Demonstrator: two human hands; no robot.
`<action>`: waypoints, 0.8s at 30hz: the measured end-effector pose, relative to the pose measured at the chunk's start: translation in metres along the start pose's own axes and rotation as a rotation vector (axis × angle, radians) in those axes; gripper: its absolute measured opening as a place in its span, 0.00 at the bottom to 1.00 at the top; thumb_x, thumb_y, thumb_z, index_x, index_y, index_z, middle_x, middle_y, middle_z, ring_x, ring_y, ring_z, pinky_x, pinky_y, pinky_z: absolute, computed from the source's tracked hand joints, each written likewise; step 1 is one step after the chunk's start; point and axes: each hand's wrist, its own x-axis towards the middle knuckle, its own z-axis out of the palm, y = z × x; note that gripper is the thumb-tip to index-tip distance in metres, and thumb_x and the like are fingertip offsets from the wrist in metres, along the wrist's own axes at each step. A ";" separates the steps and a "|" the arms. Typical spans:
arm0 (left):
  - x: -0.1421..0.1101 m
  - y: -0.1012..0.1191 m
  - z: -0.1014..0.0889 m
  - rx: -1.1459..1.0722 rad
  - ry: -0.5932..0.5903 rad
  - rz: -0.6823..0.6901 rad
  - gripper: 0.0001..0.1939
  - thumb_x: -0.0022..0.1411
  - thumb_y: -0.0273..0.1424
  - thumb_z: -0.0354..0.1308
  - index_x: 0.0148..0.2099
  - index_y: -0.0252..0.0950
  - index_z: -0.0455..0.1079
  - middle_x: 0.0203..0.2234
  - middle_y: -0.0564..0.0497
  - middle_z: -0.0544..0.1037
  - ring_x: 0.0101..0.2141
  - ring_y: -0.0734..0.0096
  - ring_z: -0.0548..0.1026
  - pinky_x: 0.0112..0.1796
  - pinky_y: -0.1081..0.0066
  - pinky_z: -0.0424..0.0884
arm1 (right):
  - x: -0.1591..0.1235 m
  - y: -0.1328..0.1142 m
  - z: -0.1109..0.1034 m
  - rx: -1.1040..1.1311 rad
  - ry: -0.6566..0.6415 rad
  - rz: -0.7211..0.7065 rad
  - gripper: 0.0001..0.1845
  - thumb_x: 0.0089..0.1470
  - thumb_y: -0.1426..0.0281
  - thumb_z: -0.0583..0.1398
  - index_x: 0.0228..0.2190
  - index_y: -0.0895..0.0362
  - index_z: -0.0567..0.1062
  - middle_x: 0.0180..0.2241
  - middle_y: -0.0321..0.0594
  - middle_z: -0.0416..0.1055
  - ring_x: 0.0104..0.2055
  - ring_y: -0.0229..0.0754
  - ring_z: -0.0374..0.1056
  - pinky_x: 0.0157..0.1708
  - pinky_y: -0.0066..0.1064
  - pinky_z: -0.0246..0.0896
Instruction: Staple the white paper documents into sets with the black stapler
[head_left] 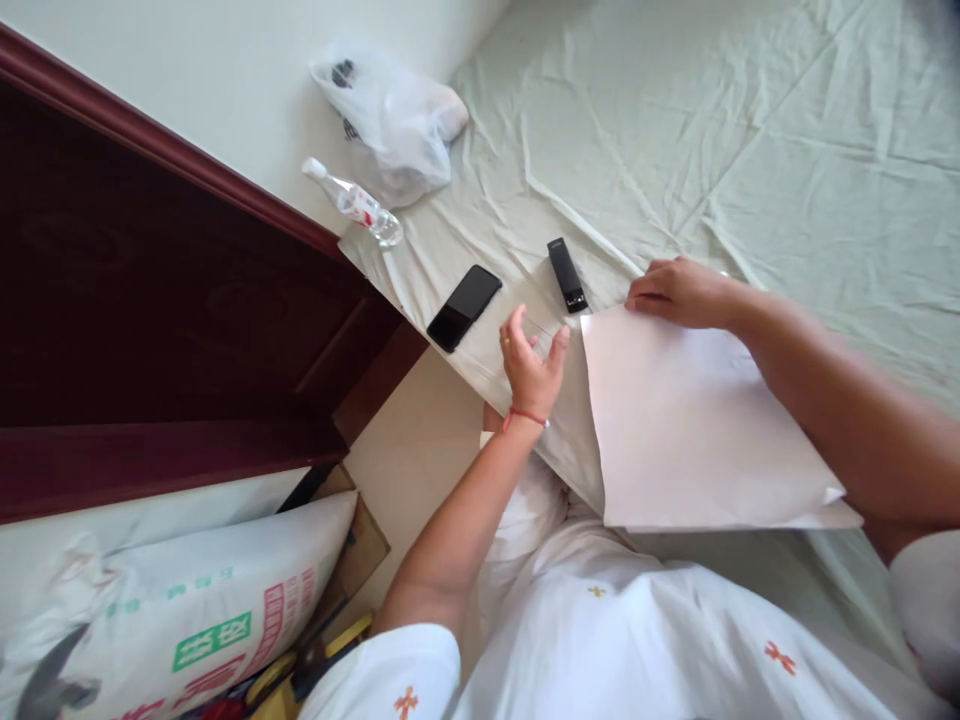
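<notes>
My left hand (534,372) hovers near the bed's edge, between the phone and the paper, its thumb and fingers apart with nothing in them. A red string bracelet circles that wrist. On the far edge of a stack of white paper sheets (690,430), my right hand (679,292) has its fingers curled down, pinching the edge; the fingertips are partly hidden. One near corner of the paper is slightly curled. A black stapler (564,272) lies just beyond the paper's left corner. Left of it rests a black smartphone (465,306), screen up.
A pale green sheet (675,130) with wrinkles covers the bed. By the wall are a clear plastic bottle (356,205) and a white plastic bag (397,130). Dark red wooden furniture (150,260) stands at the left, above a large printed white sack (217,600).
</notes>
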 end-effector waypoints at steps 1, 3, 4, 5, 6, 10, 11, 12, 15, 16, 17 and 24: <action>-0.017 0.006 -0.002 -0.065 -0.010 -0.099 0.49 0.58 0.67 0.63 0.66 0.34 0.65 0.64 0.28 0.70 0.64 0.47 0.71 0.54 0.54 0.77 | -0.011 -0.006 0.001 0.009 -0.021 0.001 0.19 0.65 0.56 0.57 0.34 0.54 0.82 0.33 0.45 0.75 0.38 0.49 0.71 0.43 0.41 0.62; -0.047 0.021 -0.006 -0.245 -0.118 -0.293 0.50 0.54 0.67 0.66 0.63 0.33 0.66 0.59 0.30 0.75 0.56 0.51 0.78 0.53 0.56 0.78 | -0.027 -0.021 0.001 0.045 -0.006 -0.017 0.22 0.68 0.53 0.54 0.35 0.53 0.82 0.35 0.46 0.76 0.39 0.51 0.73 0.43 0.42 0.63; -0.059 0.028 -0.007 -0.334 -0.184 -0.368 0.49 0.53 0.66 0.67 0.62 0.33 0.68 0.56 0.32 0.77 0.53 0.53 0.79 0.53 0.57 0.77 | -0.033 -0.030 0.001 0.071 0.016 -0.042 0.23 0.68 0.52 0.53 0.35 0.53 0.81 0.35 0.46 0.76 0.41 0.51 0.73 0.44 0.42 0.64; -0.070 0.035 -0.009 -0.413 -0.240 -0.421 0.46 0.53 0.64 0.70 0.59 0.33 0.70 0.53 0.34 0.79 0.52 0.54 0.80 0.52 0.59 0.77 | -0.036 -0.039 0.001 0.098 0.044 -0.072 0.23 0.69 0.52 0.53 0.34 0.52 0.81 0.35 0.46 0.77 0.42 0.52 0.74 0.46 0.43 0.64; -0.079 0.041 -0.010 -0.500 -0.303 -0.476 0.42 0.54 0.61 0.71 0.57 0.34 0.72 0.51 0.37 0.81 0.50 0.56 0.80 0.52 0.60 0.77 | -0.039 -0.047 0.000 0.118 0.072 -0.102 0.24 0.70 0.52 0.53 0.34 0.52 0.80 0.35 0.46 0.78 0.43 0.53 0.74 0.47 0.44 0.64; -0.101 0.050 -0.015 -0.657 -0.388 -0.717 0.32 0.56 0.60 0.70 0.38 0.33 0.79 0.31 0.47 0.82 0.37 0.62 0.79 0.43 0.64 0.76 | -0.040 -0.064 -0.002 0.073 0.157 -0.141 0.23 0.71 0.53 0.52 0.35 0.51 0.80 0.35 0.45 0.80 0.48 0.55 0.73 0.54 0.50 0.62; -0.103 0.050 -0.016 -0.645 -0.366 -0.726 0.31 0.56 0.61 0.70 0.34 0.33 0.78 0.26 0.49 0.79 0.34 0.64 0.77 0.39 0.66 0.74 | -0.041 -0.063 -0.002 0.040 0.171 -0.128 0.23 0.72 0.53 0.52 0.36 0.51 0.80 0.37 0.46 0.80 0.50 0.56 0.73 0.56 0.51 0.61; -0.103 0.049 -0.018 -0.628 -0.340 -0.713 0.31 0.55 0.61 0.70 0.32 0.34 0.77 0.24 0.51 0.76 0.31 0.66 0.75 0.37 0.67 0.72 | -0.044 -0.060 -0.002 0.011 0.184 -0.111 0.22 0.72 0.54 0.52 0.38 0.51 0.81 0.40 0.47 0.81 0.54 0.57 0.72 0.59 0.53 0.60; -0.095 0.047 -0.025 -0.598 -0.251 -0.627 0.31 0.55 0.61 0.70 0.27 0.35 0.74 0.22 0.53 0.71 0.28 0.72 0.68 0.33 0.70 0.68 | -0.059 -0.043 0.008 -0.013 0.286 -0.021 0.23 0.70 0.52 0.56 0.52 0.52 0.80 0.55 0.52 0.77 0.66 0.62 0.65 0.66 0.57 0.57; -0.090 0.047 -0.027 -0.596 -0.221 -0.606 0.32 0.54 0.61 0.71 0.26 0.35 0.73 0.22 0.54 0.70 0.27 0.73 0.66 0.33 0.71 0.67 | -0.066 -0.037 0.013 0.010 0.346 0.028 0.26 0.67 0.50 0.58 0.57 0.53 0.78 0.60 0.54 0.73 0.67 0.64 0.63 0.67 0.59 0.57; -0.086 0.046 -0.029 -0.595 -0.190 -0.588 0.32 0.53 0.61 0.71 0.25 0.35 0.71 0.22 0.54 0.68 0.27 0.74 0.65 0.33 0.71 0.65 | -0.075 -0.033 0.020 0.057 0.390 0.090 0.31 0.65 0.49 0.61 0.62 0.52 0.74 0.64 0.55 0.70 0.68 0.65 0.63 0.67 0.60 0.58; -0.070 0.035 -0.029 -0.674 0.064 -0.586 0.36 0.44 0.59 0.77 0.20 0.36 0.62 0.19 0.58 0.60 0.25 0.77 0.59 0.32 0.71 0.62 | -0.121 -0.043 0.058 0.759 0.489 0.388 0.43 0.54 0.50 0.73 0.66 0.44 0.69 0.53 0.43 0.79 0.52 0.52 0.79 0.49 0.45 0.80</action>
